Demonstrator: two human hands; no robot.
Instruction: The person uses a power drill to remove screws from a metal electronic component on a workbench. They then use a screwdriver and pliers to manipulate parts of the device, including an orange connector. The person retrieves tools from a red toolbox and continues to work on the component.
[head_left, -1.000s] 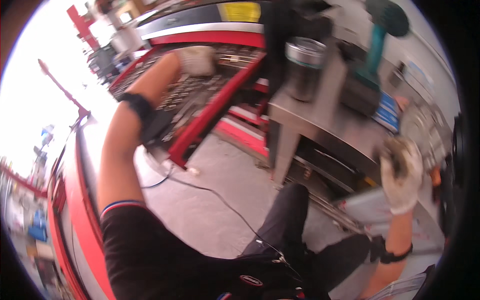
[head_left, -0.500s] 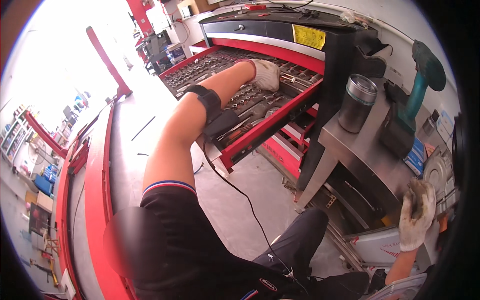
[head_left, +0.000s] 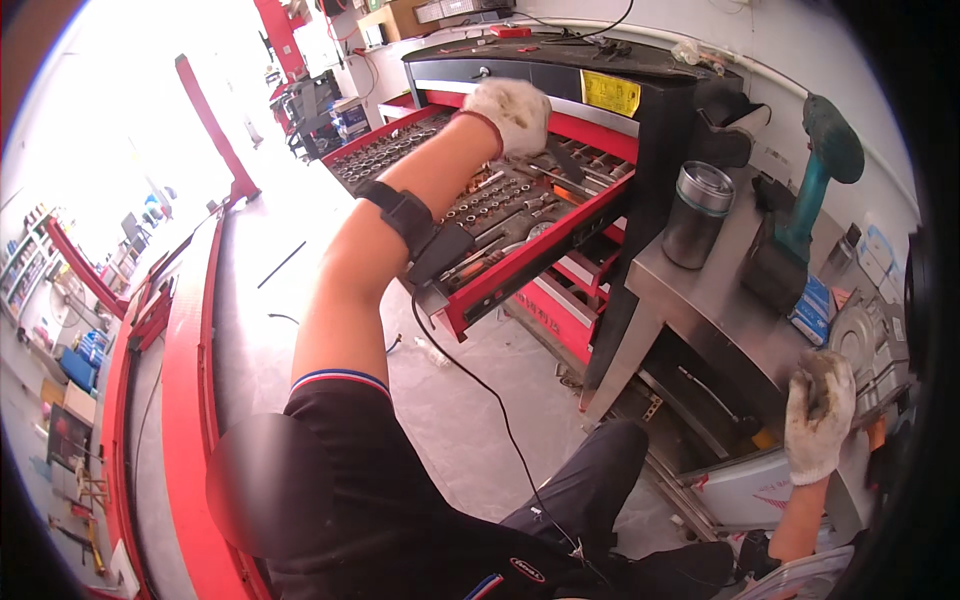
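My left hand (head_left: 512,115), in a white knit glove, is raised over the back of an open red tool drawer (head_left: 560,262). Its fingers are closed, and a dark, flat piece (head_left: 566,160) sticks out beside them; what they grip cannot be made out. Sockets (head_left: 487,205) and other hand tools sit in rows in the drawer's dark insert. On the right, my right hand (head_left: 820,420), in a soiled white glove, is by the metal bench edge. Its fingers are loosely bent and apart, with nothing seen between them, beside a grey cast metal part (head_left: 862,345).
On the metal bench (head_left: 690,295) stand a dark canister (head_left: 697,215), a teal cordless power tool (head_left: 815,190) and a blue box (head_left: 812,308). A black cable (head_left: 480,378) hangs from my left arm band. Red lift rails (head_left: 188,400) run along the left.
My left hand has lifted from the tools toward the back of the drawer, and a dark piece now shows beside it. My right hand stays near the metal part; the view has shifted slightly.
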